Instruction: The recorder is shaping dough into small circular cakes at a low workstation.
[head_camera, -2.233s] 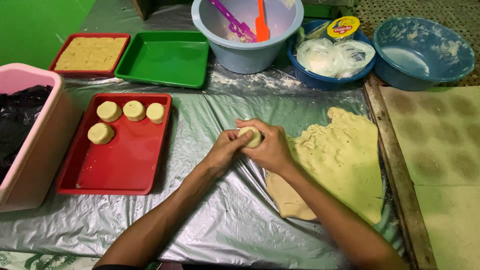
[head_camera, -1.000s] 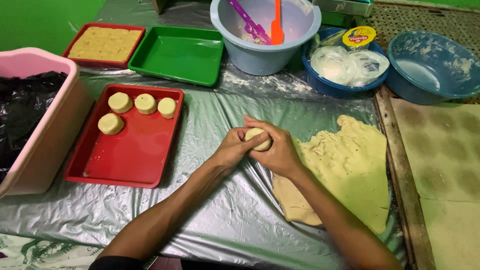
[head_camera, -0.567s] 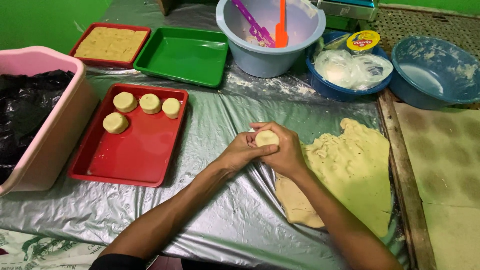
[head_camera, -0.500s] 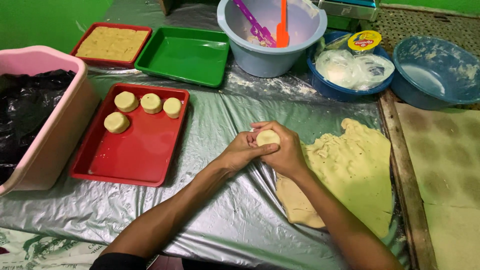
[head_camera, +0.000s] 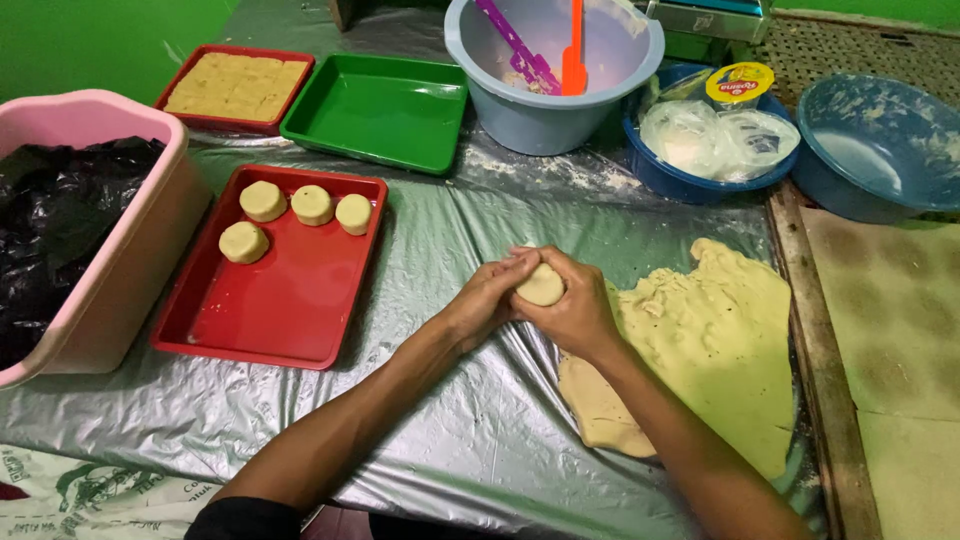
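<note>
Both hands are wrapped round 1 small pale yellow ball of dough (head_camera: 541, 285), held just above the silver plastic-covered surface (head_camera: 470, 440). The left hand (head_camera: 487, 298) cups it from the left side with fingers curled over, and the right hand (head_camera: 577, 312) closes on it from the right, so each grip is shut on that same lump. Only the top of the ball peeks out between the fingers, so I can't really tell how smooth or finished it is.

Right beside the right hand, touching the forearm, lies a big flat rolled-out sheet of pale yellow dough (head_camera: 715, 350) spread on the plastic. Off to the left sits a red rectangular plastic tray (head_camera: 270, 320) with 4 round flattened dough pucks (head_camera: 300, 212) lined up at its far end. Behind that is an empty-looking green rectangular tray (head_camera: 380, 110), and next to it a smaller red tray packed with yellow filling or dough (head_camera: 236, 88). A pink plastic tub lined with a black bag (head_camera: 90, 230) stands at the far left.

At the back there's a light blue plastic bucket (head_camera: 550, 70) holding a purple spatula and an orange one, then a dark blue bowl with clear plastic bags (head_camera: 712, 140), and another blue bowl dusted with flour (head_camera: 880, 150).
</note>
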